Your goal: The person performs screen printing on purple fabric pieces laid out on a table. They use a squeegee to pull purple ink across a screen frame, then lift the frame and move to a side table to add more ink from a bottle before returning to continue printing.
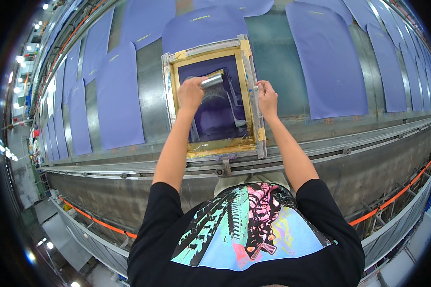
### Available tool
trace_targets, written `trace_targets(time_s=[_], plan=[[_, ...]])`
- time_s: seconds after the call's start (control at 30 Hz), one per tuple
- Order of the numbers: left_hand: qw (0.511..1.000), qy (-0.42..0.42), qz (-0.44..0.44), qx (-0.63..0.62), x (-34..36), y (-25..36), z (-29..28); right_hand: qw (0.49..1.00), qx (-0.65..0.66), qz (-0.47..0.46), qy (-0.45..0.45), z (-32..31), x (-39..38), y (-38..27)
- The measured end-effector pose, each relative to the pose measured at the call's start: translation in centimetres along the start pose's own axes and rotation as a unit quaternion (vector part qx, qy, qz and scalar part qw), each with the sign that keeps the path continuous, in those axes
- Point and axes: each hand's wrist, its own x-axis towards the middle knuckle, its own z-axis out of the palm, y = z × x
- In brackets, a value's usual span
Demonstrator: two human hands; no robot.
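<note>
A screen printing frame [247, 62] lies flat on the long metal table, its edges patched with yellowish tape. Inside it is dark purple mesh [213, 122] with wet-looking ink streaks toward its right side. My left hand [190, 94] is closed around the metal handle of a squeegee [212, 80], which rests over the upper part of the mesh. The squeegee's lower edge is partly hidden. At the frame's right rail my right hand [268, 98] is closed, its fingers gripping that edge. Part of one purple panel [203, 26] shows beyond the frame's far side.
Flat purple panels lie along the table on both sides, among them a large right one [328, 62] and a left one [119, 103]. A metal rail [316, 155] runs along the table's near edge. An orange strip [392, 191] follows the lower side structure.
</note>
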Motion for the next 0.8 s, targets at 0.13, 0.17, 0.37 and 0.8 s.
trace_targets(time_s=[0.13,0.17,0.37,0.8], plan=[[0.993,0.072,0.086,0.03,-8.8,0.2,3.0,1.0,0.005,0.008,-0.001,-0.4,-0.3,-0.7],[0.993,0.064,0.088,0.041,-11.1,0.5,3.4,1.0,0.004,0.014,0.0,-0.6,-0.3,-0.8],[0.998,0.013,0.009,-0.063,-8.5,0.4,0.8,1.0,-0.002,-0.005,0.006,-0.4,-0.2,-0.6],[0.997,0.021,0.072,-0.006,-12.2,0.9,3.4,1.0,0.018,-0.001,-0.008,-0.5,-0.2,-0.2]])
